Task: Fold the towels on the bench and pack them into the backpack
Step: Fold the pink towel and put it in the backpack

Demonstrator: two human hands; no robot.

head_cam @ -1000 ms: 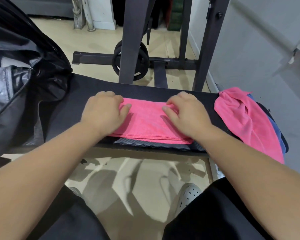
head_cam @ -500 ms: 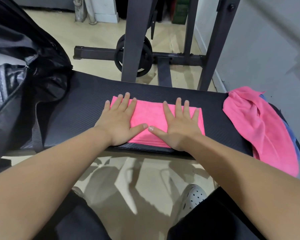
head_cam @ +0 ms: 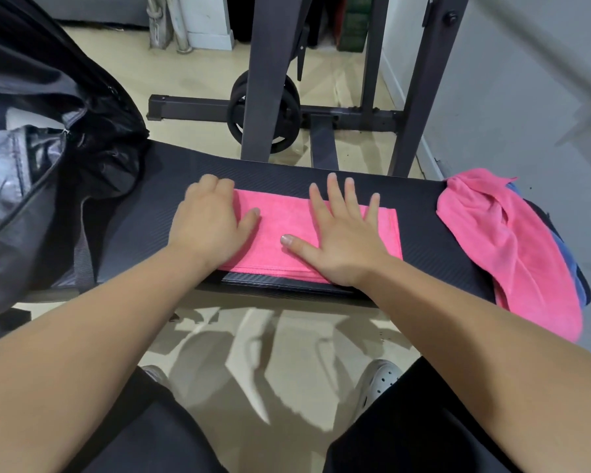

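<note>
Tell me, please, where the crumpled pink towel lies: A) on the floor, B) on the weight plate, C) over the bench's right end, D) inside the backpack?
C: the crumpled pink towel hangs over the right end of the bench, apart from the folded towel.

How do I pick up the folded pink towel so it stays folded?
Probably the short right end of the folded pink towel, coming from the right: fingers under, thumb on top. It lies flat on the bench, and that end is uncovered, with bare bench beside it for fingers to slide in.
</note>
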